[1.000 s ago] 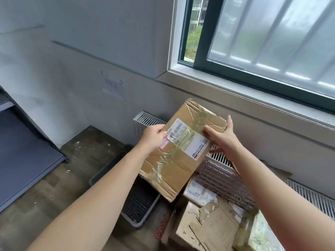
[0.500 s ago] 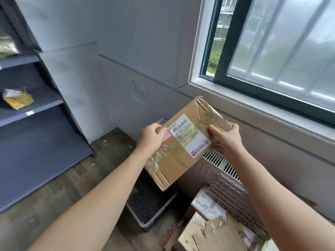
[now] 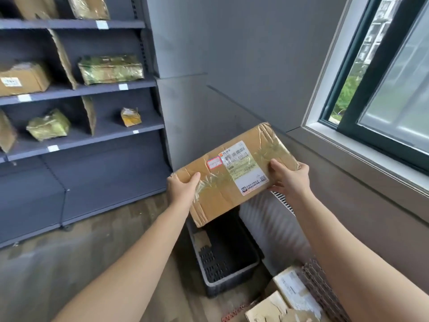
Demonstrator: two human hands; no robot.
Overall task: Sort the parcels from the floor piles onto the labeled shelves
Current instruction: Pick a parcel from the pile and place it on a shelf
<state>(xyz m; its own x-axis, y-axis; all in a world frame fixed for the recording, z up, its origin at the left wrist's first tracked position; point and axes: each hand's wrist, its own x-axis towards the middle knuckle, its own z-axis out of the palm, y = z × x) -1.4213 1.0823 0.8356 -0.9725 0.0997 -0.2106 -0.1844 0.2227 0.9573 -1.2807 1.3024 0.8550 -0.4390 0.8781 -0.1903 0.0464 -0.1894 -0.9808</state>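
Between hands, parcel crosswise (right end higher)

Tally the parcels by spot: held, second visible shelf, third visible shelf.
Held by left hand and right hand: 1, taped cardboard parcel
Second shelf: 2, brown box, green-taped parcel
Third shelf: 2, green bundle, small yellow packet; left-edge cardboard unclear, uncounted
Total: 5

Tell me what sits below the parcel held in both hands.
A black slotted crate stands on the floor below the parcel, with a cardboard scrap inside. The parcel covers the crate's far end.
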